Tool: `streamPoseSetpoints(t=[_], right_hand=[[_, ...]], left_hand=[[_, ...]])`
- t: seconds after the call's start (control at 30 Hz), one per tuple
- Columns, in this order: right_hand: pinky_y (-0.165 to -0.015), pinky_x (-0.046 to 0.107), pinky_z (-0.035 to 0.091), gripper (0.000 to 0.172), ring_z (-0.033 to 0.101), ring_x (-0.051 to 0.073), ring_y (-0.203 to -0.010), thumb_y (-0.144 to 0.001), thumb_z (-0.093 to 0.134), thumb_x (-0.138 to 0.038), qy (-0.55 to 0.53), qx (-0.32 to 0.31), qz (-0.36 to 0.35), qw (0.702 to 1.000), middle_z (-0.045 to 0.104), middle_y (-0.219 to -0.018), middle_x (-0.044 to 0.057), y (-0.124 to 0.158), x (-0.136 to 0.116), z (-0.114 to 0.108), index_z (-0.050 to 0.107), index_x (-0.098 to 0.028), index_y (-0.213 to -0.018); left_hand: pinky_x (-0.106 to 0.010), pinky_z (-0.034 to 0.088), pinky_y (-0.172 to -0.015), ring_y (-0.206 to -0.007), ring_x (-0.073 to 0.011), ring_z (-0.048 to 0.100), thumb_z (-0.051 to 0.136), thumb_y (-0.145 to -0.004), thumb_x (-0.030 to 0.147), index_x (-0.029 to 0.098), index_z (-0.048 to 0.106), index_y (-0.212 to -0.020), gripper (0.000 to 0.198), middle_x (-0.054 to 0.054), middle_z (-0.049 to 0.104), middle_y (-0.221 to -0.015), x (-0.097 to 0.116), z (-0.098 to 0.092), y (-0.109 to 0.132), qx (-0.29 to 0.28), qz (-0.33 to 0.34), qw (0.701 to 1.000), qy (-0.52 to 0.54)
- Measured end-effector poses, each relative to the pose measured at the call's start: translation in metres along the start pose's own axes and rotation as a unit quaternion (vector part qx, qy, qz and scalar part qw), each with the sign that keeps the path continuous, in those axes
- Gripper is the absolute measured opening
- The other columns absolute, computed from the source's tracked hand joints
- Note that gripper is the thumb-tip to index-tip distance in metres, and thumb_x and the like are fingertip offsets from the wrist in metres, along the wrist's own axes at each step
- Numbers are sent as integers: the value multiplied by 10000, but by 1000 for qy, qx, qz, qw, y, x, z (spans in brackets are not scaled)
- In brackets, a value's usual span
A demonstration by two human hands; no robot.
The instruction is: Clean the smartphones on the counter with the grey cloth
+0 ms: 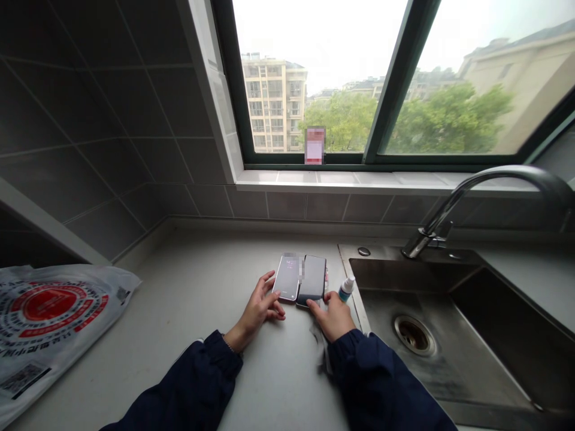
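Fingers (271,298) of left hand (257,308) spread against one phone (286,282) — right hand (336,317) holds a second phone (314,276), beside one bottle (346,288).

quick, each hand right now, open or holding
Left hand: open, thumb at left phone.
Right hand: at lower end of right phone, grip unclear.

Around the phones (287,284), free passage is left over the tabletop (220,257) from ten to one o'clock. Eight is blocked by the left grip (257,306), four to five by the right grip (335,314), three by the bottle (345,290).
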State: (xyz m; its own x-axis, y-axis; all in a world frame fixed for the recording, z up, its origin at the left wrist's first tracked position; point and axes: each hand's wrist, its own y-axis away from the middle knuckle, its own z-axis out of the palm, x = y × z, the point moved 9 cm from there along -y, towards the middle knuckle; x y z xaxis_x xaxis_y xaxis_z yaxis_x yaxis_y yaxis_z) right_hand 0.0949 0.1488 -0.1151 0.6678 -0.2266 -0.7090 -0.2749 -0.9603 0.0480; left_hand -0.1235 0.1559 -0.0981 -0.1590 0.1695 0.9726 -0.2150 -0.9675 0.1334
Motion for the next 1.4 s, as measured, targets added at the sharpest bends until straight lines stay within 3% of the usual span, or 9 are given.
streamPoseSetpoints(t=[0.33,0.47,0.57,0.7,0.83,0.93,1.03,1.17,1.4], right_hand=[[-604,294,413,373,572,197,-606,-761,662,-517,-154,-53,-7,987,594,-573,10,-11,1,15,547,-203,-596],[-732,319,512,311,645,204,-783,-894,626,-437,-237,-88,-17,967,674,-811,37,-11,1,30,664,-131,-854],[-837,392,547,296,643,212,-971,-956,601,-361,-283,-89,-2,955,630,-1137,64,-10,8,39,604,-145,-1159],[-872,426,543,335,625,231,-1044,-960,601,-342,-337,-68,14,939,587,-1238,78,-9,15,42,565,-164,-1242],[-683,287,519,326,620,156,-754,-919,613,-461,-388,-35,5,921,635,-889,16,-7,11,34,618,-139,-967],[-532,226,367,454,450,106,-544,-786,659,-602,-421,-15,-14,907,458,-591,-63,-2,2,23,483,-198,-682],[-500,225,287,479,342,95,-515,-746,677,-606,-442,-18,-32,896,351,-559,-82,4,-10,17,414,-220,-641],[-506,225,272,472,308,95,-541,-751,684,-589,-466,-43,-52,882,330,-585,-77,14,-25,17,417,-215,-644],[-523,221,290,465,305,83,-544,-783,684,-572,-509,-142,-63,847,351,-595,-73,29,-43,35,419,-205,-677]], left_hand=[[-337,589,-580,-574,-72,644,580,-860,362,306,372,-1373,557,-192,252,-1550,0,1,0,-10,-1,1000,7],[-329,588,-581,-581,-64,641,578,-869,360,314,373,-1370,543,-173,207,-1578,2,2,0,-12,-1,1000,7],[-323,587,-578,-581,-59,639,571,-874,350,323,379,-1357,521,-151,209,-1582,2,3,0,-17,-4,1000,7],[-327,590,-583,-591,-67,648,572,-875,358,326,380,-1359,521,-147,234,-1571,3,5,1,-22,-5,1000,7],[-346,600,-595,-602,-75,645,582,-866,357,302,408,-1351,518,-153,273,-1550,2,2,1,-7,2,1000,10],[-312,582,-549,-540,-43,585,603,-846,331,258,484,-1286,462,-142,388,-1471,6,-14,0,70,42,997,-1],[-227,494,-456,-457,-5,484,597,-837,295,213,545,-1168,344,-93,549,-1257,12,-27,0,124,83,989,1],[-231,453,-420,-407,-24,426,556,-863,335,190,557,-1104,281,-17,607,-917,17,-22,1,102,91,990,24],[-280,543,-588,-758,-162,658,594,-873,383,226,529,-1245,409,-68,624,-1051,11,-4,11,73,61,992,83]])
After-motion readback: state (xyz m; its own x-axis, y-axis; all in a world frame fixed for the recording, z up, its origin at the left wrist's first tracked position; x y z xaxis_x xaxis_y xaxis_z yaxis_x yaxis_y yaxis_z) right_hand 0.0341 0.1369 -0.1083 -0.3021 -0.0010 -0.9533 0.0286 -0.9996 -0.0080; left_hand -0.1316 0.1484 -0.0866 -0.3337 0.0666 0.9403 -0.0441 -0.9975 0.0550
